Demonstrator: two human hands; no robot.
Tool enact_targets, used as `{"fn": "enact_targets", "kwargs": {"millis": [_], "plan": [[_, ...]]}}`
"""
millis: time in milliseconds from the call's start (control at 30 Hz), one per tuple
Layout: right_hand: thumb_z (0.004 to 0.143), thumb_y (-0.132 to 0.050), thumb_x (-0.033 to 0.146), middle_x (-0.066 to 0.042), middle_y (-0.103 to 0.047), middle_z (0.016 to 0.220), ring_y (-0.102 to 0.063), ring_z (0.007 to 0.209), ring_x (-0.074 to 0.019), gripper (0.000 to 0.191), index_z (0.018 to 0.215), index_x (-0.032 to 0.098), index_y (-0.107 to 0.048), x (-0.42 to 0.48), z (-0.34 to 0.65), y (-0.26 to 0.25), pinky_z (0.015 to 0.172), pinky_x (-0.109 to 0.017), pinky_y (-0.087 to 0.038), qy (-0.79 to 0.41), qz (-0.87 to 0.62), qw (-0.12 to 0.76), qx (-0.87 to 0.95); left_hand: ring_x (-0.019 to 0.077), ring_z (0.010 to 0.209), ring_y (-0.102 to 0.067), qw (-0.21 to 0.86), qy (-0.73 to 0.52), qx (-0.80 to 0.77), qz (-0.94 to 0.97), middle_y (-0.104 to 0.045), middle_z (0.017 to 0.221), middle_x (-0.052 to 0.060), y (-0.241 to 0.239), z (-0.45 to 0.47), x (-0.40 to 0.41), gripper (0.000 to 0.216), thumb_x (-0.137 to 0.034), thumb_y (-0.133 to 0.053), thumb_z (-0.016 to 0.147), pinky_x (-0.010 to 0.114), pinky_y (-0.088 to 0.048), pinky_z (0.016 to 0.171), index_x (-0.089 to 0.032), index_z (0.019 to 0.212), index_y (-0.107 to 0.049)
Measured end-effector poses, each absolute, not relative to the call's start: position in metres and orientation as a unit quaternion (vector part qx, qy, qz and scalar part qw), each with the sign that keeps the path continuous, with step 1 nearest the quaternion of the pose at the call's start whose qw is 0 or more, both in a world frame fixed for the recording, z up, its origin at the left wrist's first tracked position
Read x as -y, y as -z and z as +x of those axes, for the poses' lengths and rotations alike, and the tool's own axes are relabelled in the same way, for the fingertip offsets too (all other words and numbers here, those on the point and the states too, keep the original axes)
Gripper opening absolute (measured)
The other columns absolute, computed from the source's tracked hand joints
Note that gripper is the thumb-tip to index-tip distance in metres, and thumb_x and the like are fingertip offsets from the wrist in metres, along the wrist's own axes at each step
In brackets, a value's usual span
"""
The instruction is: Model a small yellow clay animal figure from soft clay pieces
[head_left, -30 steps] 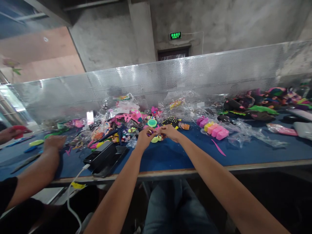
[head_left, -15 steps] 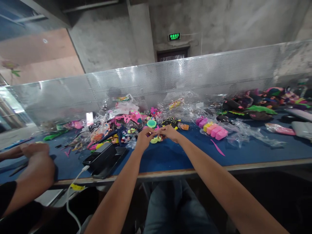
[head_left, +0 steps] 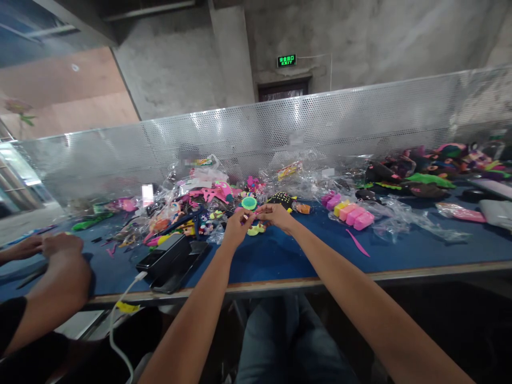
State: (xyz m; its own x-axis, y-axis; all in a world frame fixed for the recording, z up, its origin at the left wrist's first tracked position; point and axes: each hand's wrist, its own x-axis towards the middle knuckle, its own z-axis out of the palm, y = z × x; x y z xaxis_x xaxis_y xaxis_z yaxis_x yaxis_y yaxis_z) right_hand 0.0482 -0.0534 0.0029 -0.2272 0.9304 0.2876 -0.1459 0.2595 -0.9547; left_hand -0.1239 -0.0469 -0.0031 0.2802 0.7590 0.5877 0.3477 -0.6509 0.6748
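Note:
My left hand and my right hand meet at the fingertips above the blue table, each closed in a pinch. Between them is a small pink piece, largely covered by the fingers; its exact shape cannot be made out. Just behind the hands stands a round green cup-like thing. A pale yellow figure piece lies under the fingertips. Beyond my right hand sits a black dome with yellow dots, with a small orange packet beside it.
Wrapped clay blocks and a pink plastic knife lie to the right. A black device with a white cable stands at the left edge. Bagged colourful pieces pile up behind. A co-worker's hands are at far left.
My fingertips have shifted slightly, and the pink piece between them shows more clearly. The co-worker's hands at left have moved a little.

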Motion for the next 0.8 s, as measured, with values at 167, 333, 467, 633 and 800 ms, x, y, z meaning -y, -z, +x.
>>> {"fn": "enact_targets", "kwargs": {"millis": [167, 333, 467, 633, 800], "plan": [[0.060, -0.077, 0.027, 0.001, -0.063, 0.063, -0.057, 0.052, -0.0100, 0.031, 0.084, 0.015, -0.062, 0.0522, 0.0491, -0.0025, 0.045, -0.021, -0.049, -0.498, -0.332, 0.530, 0.601, 0.0124, 0.057, -0.058, 0.193, -0.483, -0.357, 0.776, -0.062, 0.069, 0.001, 0.0048, -0.1255, 0.0458, 0.027, -0.043, -0.061, 0.077, 0.023, -0.046, 0.055, -0.018, 0.085, -0.064], [0.064, -0.074, 0.026, 0.001, -0.064, 0.064, -0.058, 0.053, -0.0103, 0.032, 0.092, 0.015, -0.063, 0.0531, 0.0501, -0.0028, 0.046, -0.021, -0.050, -0.496, -0.323, 0.526, 0.611, 0.0123, 0.058, -0.057, 0.122, -0.488, -0.377, 0.778, -0.065, 0.073, 0.002, 0.0049, -0.1277, 0.0441, 0.026, -0.043, -0.062, 0.076, 0.024, -0.044, 0.058, -0.019, 0.085, -0.068], [0.065, -0.072, 0.026, 0.001, -0.064, 0.062, -0.059, 0.053, -0.0116, 0.033, 0.094, 0.015, -0.063, 0.0548, 0.0498, -0.0036, 0.046, -0.022, -0.050, -0.488, -0.328, 0.518, 0.621, 0.0128, 0.062, -0.055, 0.072, -0.481, -0.384, 0.785, -0.067, 0.080, 0.003, 0.0014, -0.1285, 0.0467, 0.024, -0.042, -0.063, 0.076, 0.025, -0.042, 0.060, -0.020, 0.082, -0.070], [0.065, -0.073, 0.027, 0.002, -0.063, 0.061, -0.055, 0.050, -0.0097, 0.031, 0.092, 0.015, -0.063, 0.0547, 0.0489, -0.0036, 0.045, -0.022, -0.050, -0.480, -0.344, 0.513, 0.623, 0.0126, 0.063, -0.054, 0.071, -0.461, -0.370, 0.804, -0.066, 0.082, 0.004, -0.0009, -0.1281, 0.0492, 0.022, -0.040, -0.062, 0.077, 0.025, -0.041, 0.062, -0.020, 0.082, -0.070], [0.065, -0.073, 0.028, 0.003, -0.059, 0.059, -0.053, 0.051, -0.0084, 0.032, 0.094, 0.015, -0.064, 0.0534, 0.0492, -0.0023, 0.045, -0.019, -0.048, -0.497, -0.326, 0.502, 0.628, 0.0134, 0.064, -0.056, 0.132, -0.485, -0.357, 0.787, -0.067, 0.078, 0.003, 0.0048, -0.1285, 0.0421, 0.023, -0.040, -0.065, 0.074, 0.025, -0.043, 0.061, -0.019, 0.081, -0.070]]}}
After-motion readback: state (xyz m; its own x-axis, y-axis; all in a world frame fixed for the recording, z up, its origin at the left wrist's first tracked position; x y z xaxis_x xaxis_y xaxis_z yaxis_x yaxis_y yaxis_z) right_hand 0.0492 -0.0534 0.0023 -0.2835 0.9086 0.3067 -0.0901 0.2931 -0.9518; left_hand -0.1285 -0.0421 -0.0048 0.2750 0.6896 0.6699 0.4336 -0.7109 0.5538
